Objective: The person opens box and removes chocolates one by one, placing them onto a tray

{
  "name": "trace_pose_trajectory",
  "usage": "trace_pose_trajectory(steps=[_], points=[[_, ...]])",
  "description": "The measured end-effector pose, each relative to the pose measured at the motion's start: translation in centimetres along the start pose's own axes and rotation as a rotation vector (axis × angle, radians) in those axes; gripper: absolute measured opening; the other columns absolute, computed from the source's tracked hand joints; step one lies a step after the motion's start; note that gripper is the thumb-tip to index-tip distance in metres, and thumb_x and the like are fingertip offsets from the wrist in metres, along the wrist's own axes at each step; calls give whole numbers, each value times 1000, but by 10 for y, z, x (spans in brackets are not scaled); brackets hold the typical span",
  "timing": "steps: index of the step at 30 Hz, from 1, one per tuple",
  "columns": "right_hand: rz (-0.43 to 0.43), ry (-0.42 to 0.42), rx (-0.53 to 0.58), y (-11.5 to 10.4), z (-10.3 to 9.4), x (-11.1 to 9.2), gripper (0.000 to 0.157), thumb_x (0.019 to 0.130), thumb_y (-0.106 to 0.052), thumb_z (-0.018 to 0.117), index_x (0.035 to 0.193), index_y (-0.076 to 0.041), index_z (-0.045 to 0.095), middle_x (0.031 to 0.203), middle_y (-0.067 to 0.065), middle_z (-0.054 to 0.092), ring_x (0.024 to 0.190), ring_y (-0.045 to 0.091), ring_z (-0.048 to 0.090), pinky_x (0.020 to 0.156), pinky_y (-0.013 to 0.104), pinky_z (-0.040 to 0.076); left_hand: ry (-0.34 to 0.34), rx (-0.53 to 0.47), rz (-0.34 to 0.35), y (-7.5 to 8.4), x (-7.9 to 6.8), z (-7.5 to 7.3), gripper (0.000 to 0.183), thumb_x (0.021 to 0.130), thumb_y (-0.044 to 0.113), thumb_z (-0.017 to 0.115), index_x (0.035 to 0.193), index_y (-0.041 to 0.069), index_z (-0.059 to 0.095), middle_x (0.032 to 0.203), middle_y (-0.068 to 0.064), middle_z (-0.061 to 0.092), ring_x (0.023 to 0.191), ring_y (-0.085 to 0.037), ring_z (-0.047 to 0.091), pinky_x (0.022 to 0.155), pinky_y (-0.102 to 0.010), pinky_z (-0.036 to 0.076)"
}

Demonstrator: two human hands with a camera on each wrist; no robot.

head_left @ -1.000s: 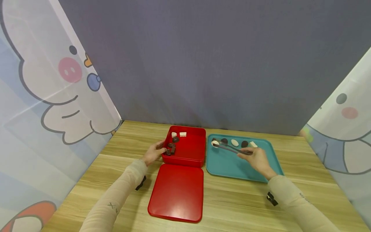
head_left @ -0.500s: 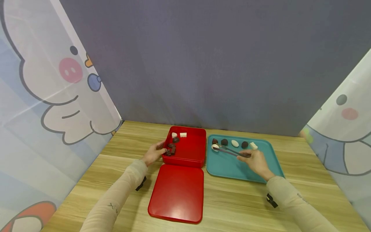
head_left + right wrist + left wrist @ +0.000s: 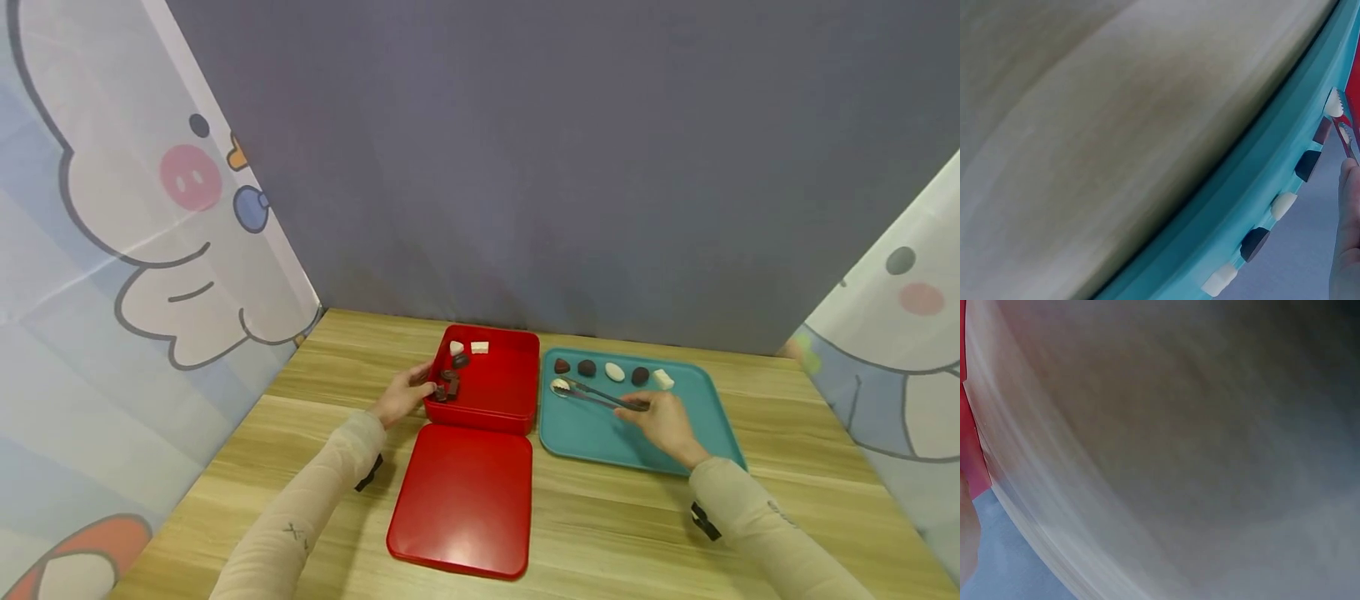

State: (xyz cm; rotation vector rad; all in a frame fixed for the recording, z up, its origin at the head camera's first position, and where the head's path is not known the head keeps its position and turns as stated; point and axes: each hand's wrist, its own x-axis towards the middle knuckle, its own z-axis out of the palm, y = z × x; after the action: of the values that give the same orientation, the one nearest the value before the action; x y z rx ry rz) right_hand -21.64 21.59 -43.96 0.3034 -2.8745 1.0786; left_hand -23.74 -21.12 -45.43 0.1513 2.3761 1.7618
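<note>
On the left, my left hand holds the left wall of an open red box, its thumb over the rim. Several dark and white chocolates lie inside the box along its left and back. My right hand grips a pair of dark tongs over the teal tray. At the tray's left end, the serrated tips stand around a round white chocolate. A row of chocolates lies behind it: a reddish-brown one, two dark ones, a white oval and a white block.
A flat red lid lies on the wooden table right in front of the box. The tray stands close to the box's right side. A grey wall rises behind, with printed cloths at both sides.
The tong tips and the white chocolate have shifted toward me, uncovering the reddish-brown chocolate behind. My left hand stays on the box. The head view has turned slightly left.
</note>
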Motion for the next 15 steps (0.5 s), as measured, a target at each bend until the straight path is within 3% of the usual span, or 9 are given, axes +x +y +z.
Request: trace_pose_trajectory(steps=[15], points=[[20, -5, 7, 0, 3, 1, 31, 83, -23, 68, 105, -1, 68, 98, 17, 68, 84, 27, 64, 64, 35, 53, 4, -20, 2, -9, 6, 0, 55, 94, 9, 48, 144, 5, 28, 145, -19, 33, 131, -34, 35, 102, -45, 37]])
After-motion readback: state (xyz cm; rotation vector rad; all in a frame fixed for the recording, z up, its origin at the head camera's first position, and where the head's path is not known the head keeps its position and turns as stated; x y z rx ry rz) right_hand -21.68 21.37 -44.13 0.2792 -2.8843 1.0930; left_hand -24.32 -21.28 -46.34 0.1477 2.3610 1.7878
